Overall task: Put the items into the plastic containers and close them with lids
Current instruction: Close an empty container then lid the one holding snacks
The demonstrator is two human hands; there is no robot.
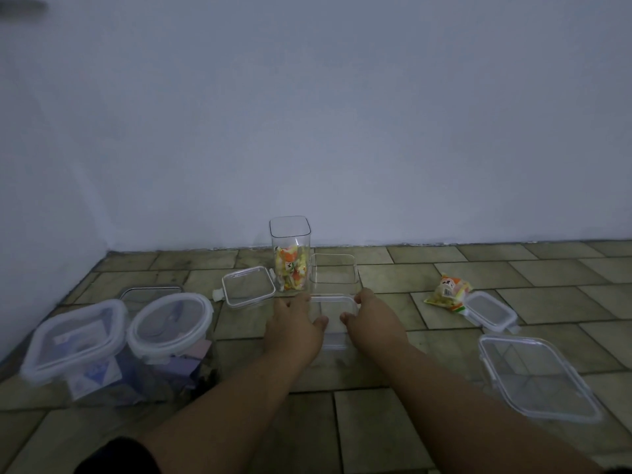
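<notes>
Nearest, lower right: large rectangular clear lid, flat on the tiled floor, well apart from both hands.

Lower left: two lidded containers side by side, touching or nearly so. Square lidded container holding white and blue packets; round lidded container holding pale purple items. Both closed. Behind them, edge of a dark flat lid, mostly hidden.

Centre: low clear container, open, no lid, nothing visible inside. Left hand on its left side, right hand on its right side; fingers wrapped over the far corners, thumbs pointing inward over the near rim. Both hands grasping this container, one at each side. Bare forearms reaching in from the bottom edge; dark sleeve at lower left.

Right of the hands, near but apart: small clear lid with latches, flat on the floor. Snack packet, orange, yellow and white, just beside that lid, touching its far-left corner or overlapping it; not in any container.

Left of the hands: square clear lid, tilted slightly, just beside the tall container.

Just beyond the hands: tall clear container, upright, open at the top, filled about halfway with snack packets of the same colours. To its right, touching or almost touching: small square clear container, open, contents not discernible.

Farthest: plain pale wall meeting the floor just behind the tall container.
</notes>
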